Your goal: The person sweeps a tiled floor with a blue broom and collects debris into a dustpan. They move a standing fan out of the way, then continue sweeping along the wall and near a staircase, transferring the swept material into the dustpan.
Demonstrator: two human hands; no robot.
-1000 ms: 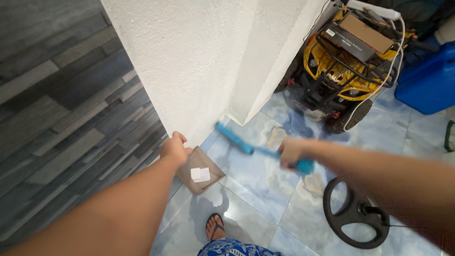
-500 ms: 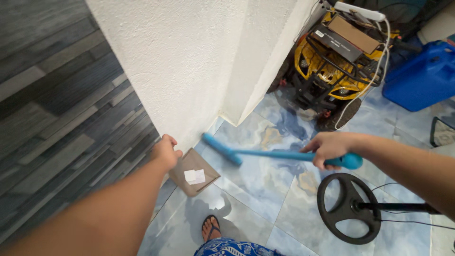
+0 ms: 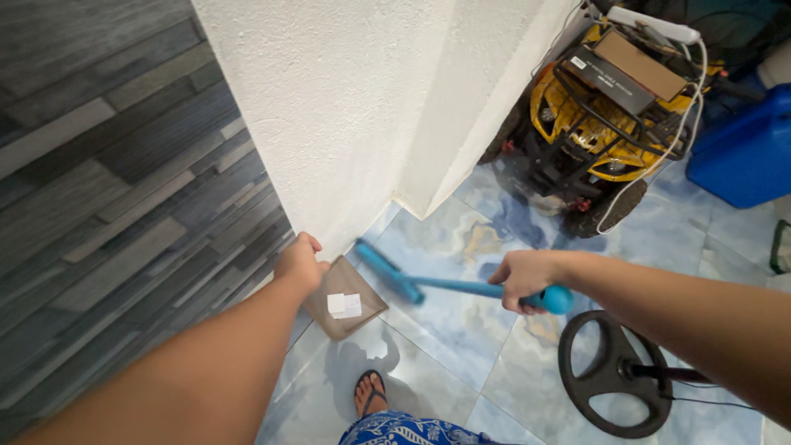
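Obs. 1: The long blue plastic hand brush lies low over the floor. Its bristle head sits at the foot of the white rough-plastered wall, just beside the corner, and its handle runs back toward us on the right.

Obs. 2: The right hand is closed round the handle near its rounded end. The left hand pinches the upper corner of a flat brown square card, fingers curled on it, and holds it tilted with its lower edge toward the tile. 2 small white paper slips lie on the card.

Judgement: We read the step as sweeping along the wall base toward the card, which serves as a pan. The brush head is near the card's right edge but apart from it. A stroke onto the card would call for the card's edge flat on the tile and a short, low pull, or the slips may slide off.

Look of the brush: 1 piece, uniform blue, narrow straight head, slim shaft. The bristles are too blurred to judge.

Surroundings:
- Glossy blue marbled floor tiles.
- Our foot in a dark sandal below the card.
- A black ring-shaped wheel on a stem at the right.
- A yellow toy quad vehicle behind the corner.
- A blue plastic container beyond it.
- Grey plank-patterned flooring at the left.
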